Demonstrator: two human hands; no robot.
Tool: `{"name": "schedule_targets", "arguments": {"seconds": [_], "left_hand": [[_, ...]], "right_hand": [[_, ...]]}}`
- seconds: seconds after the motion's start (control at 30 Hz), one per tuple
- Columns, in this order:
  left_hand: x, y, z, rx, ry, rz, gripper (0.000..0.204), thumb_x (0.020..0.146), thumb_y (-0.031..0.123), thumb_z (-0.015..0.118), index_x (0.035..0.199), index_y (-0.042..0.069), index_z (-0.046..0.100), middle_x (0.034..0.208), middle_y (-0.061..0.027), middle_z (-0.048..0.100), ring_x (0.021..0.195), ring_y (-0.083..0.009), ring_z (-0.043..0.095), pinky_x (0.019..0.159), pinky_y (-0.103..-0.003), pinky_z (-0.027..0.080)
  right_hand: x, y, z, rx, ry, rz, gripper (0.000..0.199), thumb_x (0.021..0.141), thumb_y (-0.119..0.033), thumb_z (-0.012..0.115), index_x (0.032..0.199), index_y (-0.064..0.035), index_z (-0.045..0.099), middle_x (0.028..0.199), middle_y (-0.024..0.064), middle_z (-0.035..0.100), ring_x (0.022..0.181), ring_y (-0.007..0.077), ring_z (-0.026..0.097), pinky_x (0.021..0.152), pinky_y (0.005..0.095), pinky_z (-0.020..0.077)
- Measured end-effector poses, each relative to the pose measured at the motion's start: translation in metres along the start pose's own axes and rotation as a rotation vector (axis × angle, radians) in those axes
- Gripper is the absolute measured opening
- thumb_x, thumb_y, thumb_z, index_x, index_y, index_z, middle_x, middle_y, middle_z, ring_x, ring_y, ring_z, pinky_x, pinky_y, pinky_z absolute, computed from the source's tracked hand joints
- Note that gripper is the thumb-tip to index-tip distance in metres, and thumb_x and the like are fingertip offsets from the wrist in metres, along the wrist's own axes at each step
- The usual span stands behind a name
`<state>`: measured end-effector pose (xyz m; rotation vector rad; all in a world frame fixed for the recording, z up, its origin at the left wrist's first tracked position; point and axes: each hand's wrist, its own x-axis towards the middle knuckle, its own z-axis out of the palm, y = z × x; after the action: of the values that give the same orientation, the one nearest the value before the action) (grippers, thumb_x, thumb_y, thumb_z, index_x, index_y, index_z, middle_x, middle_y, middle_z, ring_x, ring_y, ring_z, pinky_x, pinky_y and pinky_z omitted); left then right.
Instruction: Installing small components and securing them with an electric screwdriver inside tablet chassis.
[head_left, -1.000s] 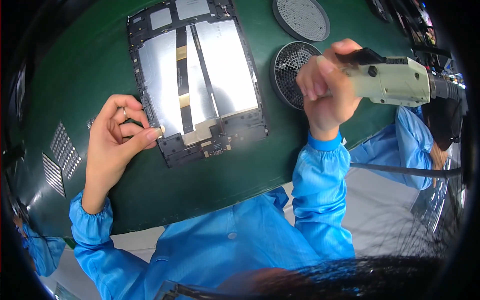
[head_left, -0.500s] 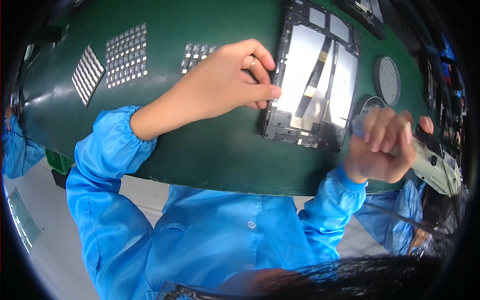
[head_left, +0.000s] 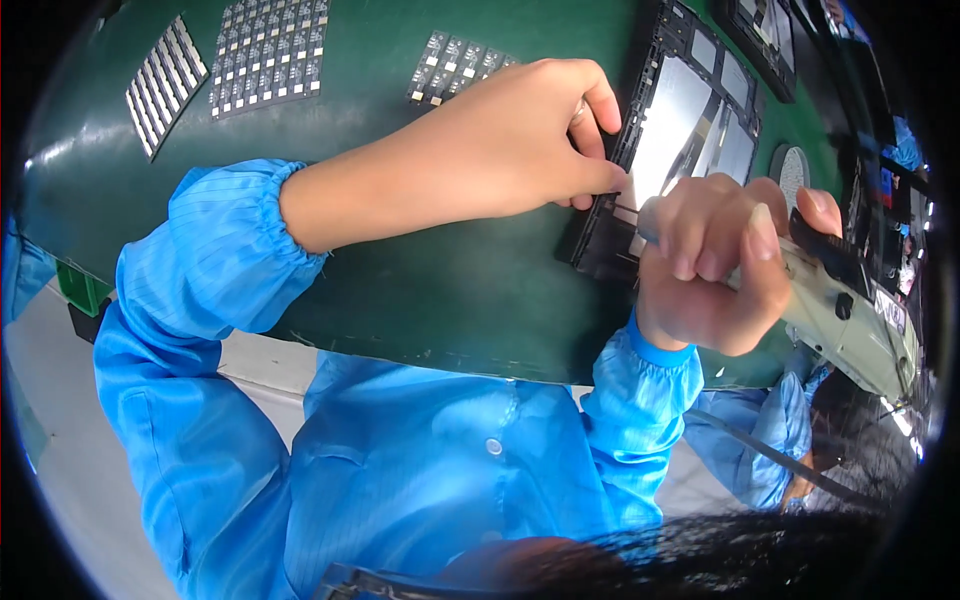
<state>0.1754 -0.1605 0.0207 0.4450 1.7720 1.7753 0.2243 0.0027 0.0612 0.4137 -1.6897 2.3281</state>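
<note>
A black tablet housing (head_left: 655, 130) with silvery metal panels and dark ribbon cables lies at the right on the green table. My left hand (head_left: 520, 140), a ring on one finger, holds its left edge between thumb and curled fingers. Over the housing's near end is my right hand (head_left: 710, 270), its fingers wrapped round what looks like an electric screwdriver (head_left: 840, 310). The tool's beige body with a black lever sticks out to the right. Its tip is hidden behind my fingers, and so is the lower right part of the housing.
Sheets of small black parts (head_left: 270, 60) (head_left: 455, 65) and a striped sheet (head_left: 165, 85) lie at the left and middle. Beyond the housing sit a second black housing (head_left: 765, 40) and a round dish (head_left: 790, 175). A cable (head_left: 770, 455) runs near another person's blue clothing (head_left: 740, 415).
My right hand has moved left with the screwdriver, over the housing's near end, and covers one of two dishes. My left hand keeps its hold. The whole view has shifted.
</note>
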Motion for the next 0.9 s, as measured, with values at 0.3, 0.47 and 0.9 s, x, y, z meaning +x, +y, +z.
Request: {"name": "schedule_targets", "arguments": {"seconds": [0.3,0.47,0.9], "left_hand": [[-0.001,-0.003,0.001,0.041,0.003,0.021,0.033,0.084,0.009,0.072,0.104,-0.003,0.050,0.081,-0.0099,0.062,0.072,-0.0157,0.065,0.063,-0.025,0.051],[-0.001,-0.005,0.003,0.023,0.030,0.049,0.034,0.081,0.010,0.073,0.103,-0.005,0.053,0.079,-0.0129,0.065,0.071,-0.0188,0.067,0.063,-0.028,0.051],[-0.007,-0.002,-0.005,-0.181,-0.013,-0.050,0.025,0.089,0.002,0.064,0.109,0.001,0.049,0.089,-0.0077,0.061,0.078,-0.0143,0.065,0.066,-0.026,0.054]], "right_hand": [[0.000,0.004,-0.001,-0.009,-0.110,-0.001,0.035,0.089,-0.011,0.046,0.123,-0.0162,0.050,0.058,-0.0004,0.037,0.044,0.0111,0.036,0.045,0.0258,0.0333],[-0.002,0.005,0.005,-0.044,-0.011,0.015,0.031,0.087,-0.010,0.047,0.118,-0.0137,0.050,0.059,0.0001,0.036,0.042,0.0101,0.033,0.042,0.0262,0.0317],[0.001,0.012,0.020,-0.187,0.111,0.029,0.021,0.085,0.000,0.057,0.098,-0.0076,0.042,0.065,0.0040,0.040,0.043,0.0111,0.036,0.039,0.0273,0.0306]]}}
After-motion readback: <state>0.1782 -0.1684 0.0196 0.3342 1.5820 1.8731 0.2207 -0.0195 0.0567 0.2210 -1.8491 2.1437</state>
